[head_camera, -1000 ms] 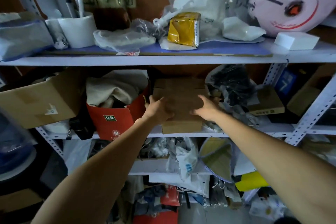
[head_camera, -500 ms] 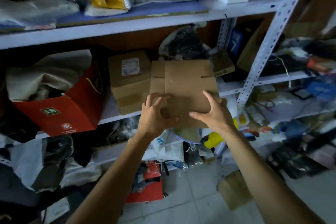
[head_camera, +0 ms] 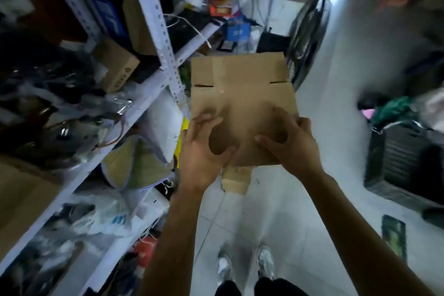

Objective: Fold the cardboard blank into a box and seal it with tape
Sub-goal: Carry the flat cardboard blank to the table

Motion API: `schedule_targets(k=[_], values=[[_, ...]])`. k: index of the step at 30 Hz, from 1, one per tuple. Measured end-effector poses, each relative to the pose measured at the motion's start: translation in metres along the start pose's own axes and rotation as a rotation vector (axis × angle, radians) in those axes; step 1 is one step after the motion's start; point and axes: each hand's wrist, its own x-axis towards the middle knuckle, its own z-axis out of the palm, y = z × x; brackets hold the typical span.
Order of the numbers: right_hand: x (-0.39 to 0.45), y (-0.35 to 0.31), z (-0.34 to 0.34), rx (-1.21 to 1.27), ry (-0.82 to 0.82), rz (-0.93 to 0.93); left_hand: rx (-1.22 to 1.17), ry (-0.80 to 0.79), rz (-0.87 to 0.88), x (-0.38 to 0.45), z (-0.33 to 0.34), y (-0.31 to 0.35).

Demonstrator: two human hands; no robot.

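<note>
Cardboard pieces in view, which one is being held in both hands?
The flat cardboard blank, gripped by the left hand and right hand. The small box sits on the shelf; another scrap lies on the floor.

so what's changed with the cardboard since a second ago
The flat cardboard blank came off the shelf and now hangs over the floor, away from the rack. Left hand and right hand grip its near edge as before; it remains unfolded.

Both bare forearms reach forward from the near edge, converging. The left hand (head_camera: 204,149) grips with thumb on top, fingers curled; the right hand (head_camera: 292,143) does likewise just beside it, thumbs apart
</note>
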Motion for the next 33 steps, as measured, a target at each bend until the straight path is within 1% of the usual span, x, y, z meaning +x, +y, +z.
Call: schedule_targets(k=[1,3,6,12,17,19,22,27,33], values=[[-0.004,0.015,-0.015,0.003,0.052,0.041,-0.018,-0.053,0.031,0.005,0.017,0.014],[-0.012,0.045,-0.047,0.025,0.161,0.135,-0.056,-0.14,0.153,0.014,0.052,0.044],[-0.027,0.094,-0.092,0.044,0.294,0.271,-0.106,-0.21,0.341,0.025,0.108,0.088],[-0.069,0.203,-0.184,0.037,0.521,0.456,-0.161,-0.419,0.555,0.018,0.228,0.204],[-0.117,0.298,-0.267,0.068,0.636,0.599,-0.186,-0.665,0.651,-0.011,0.336,0.302],[-0.137,0.333,-0.295,0.065,0.663,0.642,-0.21,-0.712,0.718,-0.026,0.373,0.339],[-0.16,0.378,-0.332,0.039,0.678,0.718,-0.266,-0.779,0.769,-0.047,0.42,0.391],[-0.178,0.44,-0.374,0.057,0.771,0.843,-0.357,-0.887,0.831,-0.068,0.504,0.454],[-0.179,0.525,-0.428,0.067,0.9,0.975,-0.336,-1.077,0.93,-0.082,0.623,0.54]])
